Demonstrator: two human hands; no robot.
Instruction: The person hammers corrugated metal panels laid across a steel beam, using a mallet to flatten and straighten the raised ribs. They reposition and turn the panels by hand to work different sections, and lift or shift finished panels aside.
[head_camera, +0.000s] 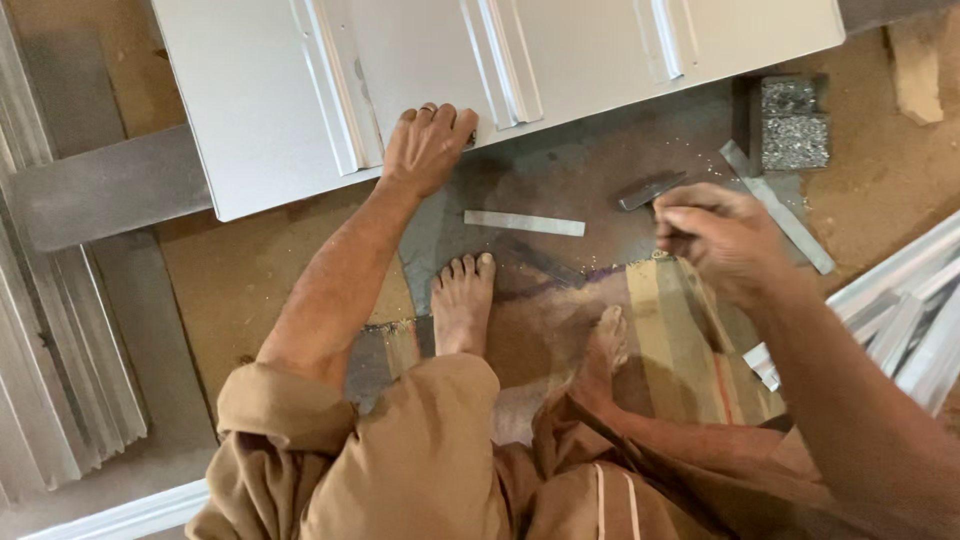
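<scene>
A large white ribbed metal panel (480, 60) lies across the floor in front of me. My left hand (428, 145) rests flat on its near edge, fingers spread a little, a ring on one finger. My right hand (722, 238) is closed around the handle of a hammer (648, 190), whose dark metal head points left just above a dark steel plate (590, 180). A short flat metal strip (524, 223) lies on that plate between my hands. My bare feet (462, 300) rest below it.
A grey metal block (793, 125) with shavings on top sits at the upper right, a long flat bar (780, 205) beside it. Stacked white profiles lie at the left (60, 330) and right (900, 310) edges. A striped mat (690, 340) covers the floor under my right foot.
</scene>
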